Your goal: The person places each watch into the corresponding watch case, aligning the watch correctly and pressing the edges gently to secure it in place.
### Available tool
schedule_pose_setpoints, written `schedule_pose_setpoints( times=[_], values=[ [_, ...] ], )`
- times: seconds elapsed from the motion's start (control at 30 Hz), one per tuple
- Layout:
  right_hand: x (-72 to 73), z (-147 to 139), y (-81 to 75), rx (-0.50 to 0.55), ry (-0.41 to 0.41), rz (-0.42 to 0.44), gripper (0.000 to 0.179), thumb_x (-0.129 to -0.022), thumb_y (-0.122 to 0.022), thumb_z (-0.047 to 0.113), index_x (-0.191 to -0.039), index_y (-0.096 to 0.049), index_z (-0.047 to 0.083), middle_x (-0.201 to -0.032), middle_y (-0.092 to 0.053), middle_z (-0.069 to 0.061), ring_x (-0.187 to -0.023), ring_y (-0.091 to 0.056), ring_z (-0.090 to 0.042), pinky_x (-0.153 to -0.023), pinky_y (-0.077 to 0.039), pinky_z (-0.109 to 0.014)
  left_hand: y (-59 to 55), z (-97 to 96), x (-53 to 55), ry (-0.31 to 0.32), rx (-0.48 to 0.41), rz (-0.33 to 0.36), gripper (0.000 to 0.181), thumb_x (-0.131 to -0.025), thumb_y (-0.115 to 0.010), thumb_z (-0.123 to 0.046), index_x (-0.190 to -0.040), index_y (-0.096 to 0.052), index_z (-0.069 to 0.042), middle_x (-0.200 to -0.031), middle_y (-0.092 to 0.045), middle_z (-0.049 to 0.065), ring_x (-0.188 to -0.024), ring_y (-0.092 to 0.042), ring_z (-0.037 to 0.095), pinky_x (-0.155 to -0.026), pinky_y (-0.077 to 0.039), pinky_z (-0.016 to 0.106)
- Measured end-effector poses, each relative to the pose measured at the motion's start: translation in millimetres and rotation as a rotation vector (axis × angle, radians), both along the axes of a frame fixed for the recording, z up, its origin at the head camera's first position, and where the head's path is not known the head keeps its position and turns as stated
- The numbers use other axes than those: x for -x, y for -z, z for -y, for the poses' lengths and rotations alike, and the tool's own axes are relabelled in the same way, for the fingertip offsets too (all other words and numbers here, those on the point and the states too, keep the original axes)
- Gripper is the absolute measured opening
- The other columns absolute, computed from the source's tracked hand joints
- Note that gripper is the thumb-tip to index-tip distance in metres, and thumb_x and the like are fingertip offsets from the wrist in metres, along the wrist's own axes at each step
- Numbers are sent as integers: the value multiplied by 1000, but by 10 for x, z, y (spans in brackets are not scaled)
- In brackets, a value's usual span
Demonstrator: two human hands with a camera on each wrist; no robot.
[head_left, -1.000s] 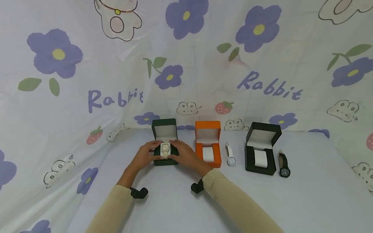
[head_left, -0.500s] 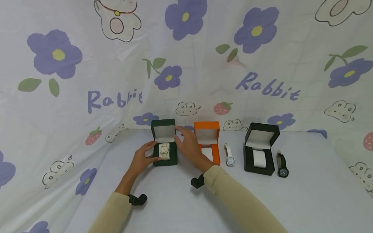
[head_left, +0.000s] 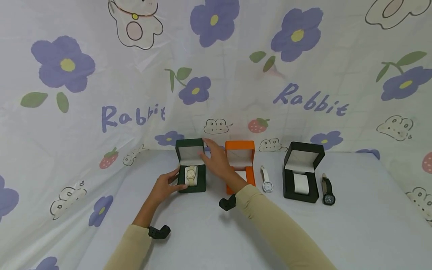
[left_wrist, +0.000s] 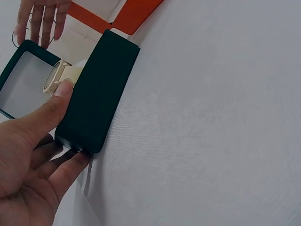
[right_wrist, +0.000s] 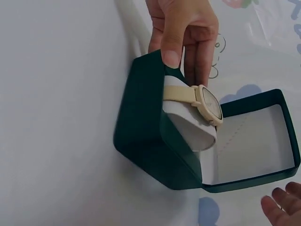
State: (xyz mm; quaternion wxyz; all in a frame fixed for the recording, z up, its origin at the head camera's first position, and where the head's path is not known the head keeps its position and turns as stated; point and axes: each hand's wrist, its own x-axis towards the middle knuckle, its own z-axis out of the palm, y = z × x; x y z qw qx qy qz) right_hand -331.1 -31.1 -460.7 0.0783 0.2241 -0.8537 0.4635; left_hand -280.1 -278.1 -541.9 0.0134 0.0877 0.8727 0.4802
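A cream watch (head_left: 191, 173) sits round the white cushion in the base of a green watch box (head_left: 201, 185), whose lid (head_left: 189, 143) stands raised. My left hand (head_left: 163, 188) holds the base at its left end, the thumb (left_wrist: 62, 89) over the top front edge and the fingers against the side. Beside the lid's right edge is my right hand (head_left: 218, 162), fingers extended and holding nothing. In the right wrist view its fingertips (right_wrist: 270, 205) show a little apart from the lid's lower corner.
An orange watch box (head_left: 250, 175) stands raised-lidded to the right, partly behind my right forearm. Beside it lies a white watch (head_left: 267, 186). Farther right are a black watch box (head_left: 291, 193) with a bare white cushion and a black watch (head_left: 328, 198). A printed cloth hangs behind.
My right hand has left the watch and cushion and moved up to the lid's right side. My left hand has slid from the watch to the base's left end.
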Motion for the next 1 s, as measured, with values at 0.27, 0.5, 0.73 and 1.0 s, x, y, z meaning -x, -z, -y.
schedule_pose_setpoints(
  times=[0.27,0.5,0.73,1.0],
  values=[
    [35,-30,15,-47,-83,150,72,-105,-59,32,-162,-22,10,-166,-28,-8,-146,-38,-26,-111,-46,-42,-20,2,12,-8,-4,50,86,-80,-88,-26,-152,-46,-6,-153,-46,15,-136,-51,34,-109,-46,44],
    [49,-54,-46,24,-111,278,69,-105,-55,40,-162,-23,19,-163,-31,-12,-141,-46,-32,-112,-44,-48,-27,-24,21,-49,-59,90,80,-82,-87,-20,-149,-48,-1,-150,-48,20,-131,-55,34,-101,-53,40],
    [36,-59,-22,109,-91,298,54,-104,-57,42,-147,-37,17,-150,-49,-19,-139,-49,-33,-110,-45,-51,7,-34,-5,-54,-75,102,80,-83,-87,-22,-149,-48,-1,-149,-49,21,-130,-56,35,-102,-51,41],
    [-12,-18,-25,90,-86,249,44,-98,-69,34,-128,-47,9,-146,-53,-22,-134,-53,-35,-106,-49,-48,7,-17,5,-43,-64,95,79,-83,-86,-21,-149,-47,0,-149,-50,19,-130,-56,34,-102,-51,40]
  ],
)
